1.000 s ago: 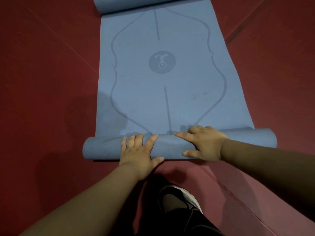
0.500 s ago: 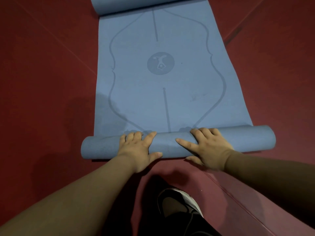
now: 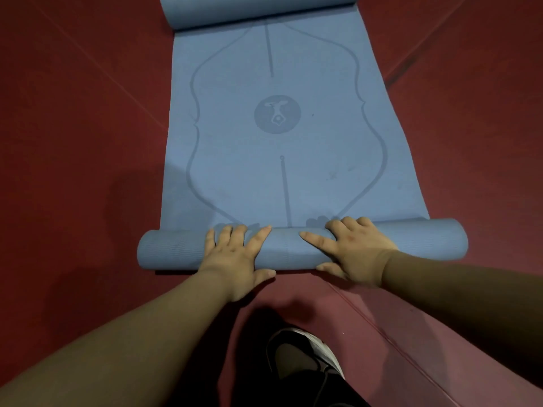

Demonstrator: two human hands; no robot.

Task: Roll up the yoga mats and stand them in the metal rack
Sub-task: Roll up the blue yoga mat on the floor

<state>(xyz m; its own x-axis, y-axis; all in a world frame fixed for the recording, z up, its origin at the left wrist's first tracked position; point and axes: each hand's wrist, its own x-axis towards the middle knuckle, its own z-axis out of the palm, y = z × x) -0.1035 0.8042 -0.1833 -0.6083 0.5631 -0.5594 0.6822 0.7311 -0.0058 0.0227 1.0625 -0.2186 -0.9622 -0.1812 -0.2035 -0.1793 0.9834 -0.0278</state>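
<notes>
A blue yoga mat (image 3: 323, 136) with a printed outline and a round emblem lies flat on the red floor, running away from me. Its near end is wound into a roll (image 3: 173, 249) lying crosswise. My left hand (image 3: 235, 259) rests over the roll left of centre, fingers spread across the top and thumb behind. My right hand (image 3: 355, 254) presses on the roll right of centre, index finger pointing left. The mat's far end (image 3: 249, 10) curls up at the top of the view. No metal rack is in view.
Red padded floor (image 3: 73, 142) with seams surrounds the mat on all sides. My black and white shoe (image 3: 305, 353) stands just behind the roll, below my hands.
The roll has advanced a little farther along the mat. Both hands have shifted on it, wrists dropping back towards its near side.
</notes>
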